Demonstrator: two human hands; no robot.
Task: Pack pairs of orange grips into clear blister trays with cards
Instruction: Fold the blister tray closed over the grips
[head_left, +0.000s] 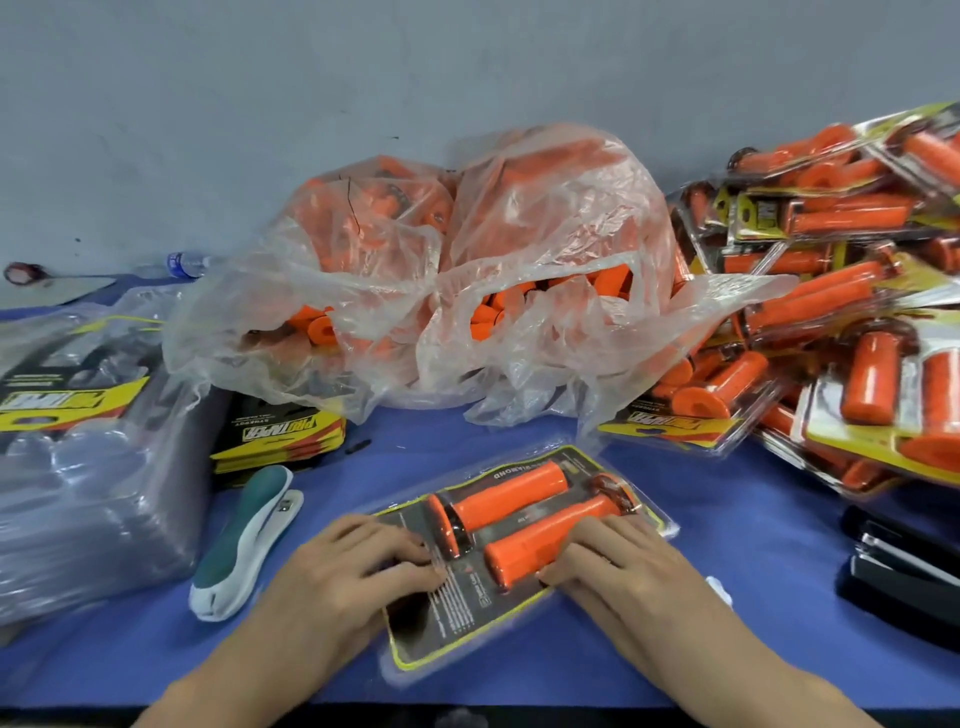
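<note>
A clear blister tray (524, 618) with a black and yellow card lies slantwise on the blue table in front of me. Two orange grips sit in it side by side, the far grip (506, 499) and the near grip (540, 540). My left hand (358, 566) presses down on the tray's left side with its fingers laid flat on the plastic. My right hand (618, 561) presses on the tray's right side, fingers over the near grip's end.
A big clear plastic bag (467, 270) of loose orange grips sits behind the tray. Packed blister packs (841, 312) pile up at right. Empty trays (78, 499) and a card stack (280, 431) lie left. A green stapler (249, 540) and a black stapler (904, 571) flank me.
</note>
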